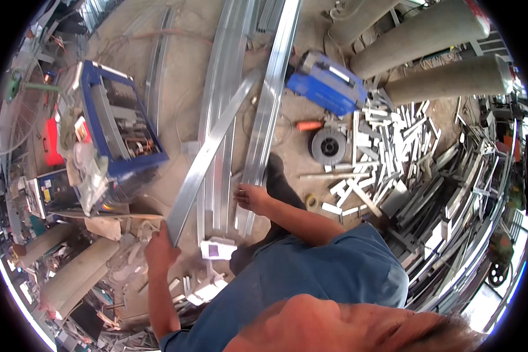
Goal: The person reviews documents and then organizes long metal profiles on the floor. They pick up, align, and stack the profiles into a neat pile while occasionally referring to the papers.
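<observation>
My left hand is closed around the near end of a long flat silver metal strip, which slants away to the far right over other metal pieces. My right hand lies over the near part of a long shiny metal channel, its fingers loosely apart and pointing left. Whether those fingers touch the channel is hard to tell. Between my hands, several more long metal channels run away from me along the floor. A small white and purple box sits near their close ends.
Left stands a blue-framed crate holding metal parts, near a red case. Right are a blue machine, a black spool, a tape roll and scattered metal offcuts. Large pale cylinders lie at far right.
</observation>
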The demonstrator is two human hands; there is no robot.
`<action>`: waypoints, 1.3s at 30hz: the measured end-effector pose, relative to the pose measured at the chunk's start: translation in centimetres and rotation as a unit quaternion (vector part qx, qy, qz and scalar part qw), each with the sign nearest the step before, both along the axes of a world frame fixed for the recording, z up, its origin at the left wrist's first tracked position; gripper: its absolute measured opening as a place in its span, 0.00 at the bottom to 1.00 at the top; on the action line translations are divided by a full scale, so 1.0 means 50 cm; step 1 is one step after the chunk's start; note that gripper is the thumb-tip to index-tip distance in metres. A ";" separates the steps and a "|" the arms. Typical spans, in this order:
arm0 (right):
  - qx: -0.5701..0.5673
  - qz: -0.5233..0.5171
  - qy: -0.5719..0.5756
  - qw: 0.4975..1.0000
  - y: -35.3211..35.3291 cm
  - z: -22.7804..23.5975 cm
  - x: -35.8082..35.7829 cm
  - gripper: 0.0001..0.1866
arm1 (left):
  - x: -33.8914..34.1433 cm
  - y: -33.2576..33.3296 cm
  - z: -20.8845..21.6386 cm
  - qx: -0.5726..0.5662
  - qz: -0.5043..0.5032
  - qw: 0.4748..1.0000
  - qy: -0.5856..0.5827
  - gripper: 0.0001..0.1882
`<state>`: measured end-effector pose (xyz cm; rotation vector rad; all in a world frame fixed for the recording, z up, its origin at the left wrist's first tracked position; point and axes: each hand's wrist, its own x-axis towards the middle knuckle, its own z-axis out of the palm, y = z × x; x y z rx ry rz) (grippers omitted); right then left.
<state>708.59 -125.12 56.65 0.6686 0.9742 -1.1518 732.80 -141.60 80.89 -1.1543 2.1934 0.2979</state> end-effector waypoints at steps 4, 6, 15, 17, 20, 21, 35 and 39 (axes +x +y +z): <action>-0.003 -0.055 0.035 0.998 -0.079 0.033 -0.193 0.16 | -0.173 -0.120 0.157 -0.103 -0.050 0.992 -0.056 0.45; -0.007 -0.050 0.050 0.997 -0.155 0.078 -0.290 0.17 | -0.249 -0.189 0.212 -0.165 -0.092 0.980 -0.066 0.43; -0.059 -0.025 0.123 0.990 -0.593 0.147 -0.536 0.22 | -0.571 -0.568 0.390 -0.274 -0.234 0.927 -0.100 0.34; -0.035 -0.032 0.126 0.991 -0.704 0.132 -0.575 0.25 | -0.632 -0.688 0.392 -0.274 -0.251 0.923 -0.098 0.34; -0.020 -0.078 0.104 0.991 -0.881 0.099 -0.632 0.32 | -0.733 -0.874 0.393 -0.284 -0.297 0.909 -0.070 0.34; -0.016 -0.107 0.090 0.990 -0.949 0.090 -0.650 0.32 | -0.772 -0.939 0.409 -0.287 -0.324 0.900 -0.050 0.34; 0.247 -0.179 0.060 0.950 -1.410 -0.040 -0.837 0.32 | -1.089 -1.446 0.392 -0.231 -0.535 0.812 0.018 0.24; 0.240 -0.232 0.013 0.943 -1.434 -0.066 -0.893 0.30 | -1.165 -1.501 0.405 -0.214 -0.561 0.799 0.030 0.24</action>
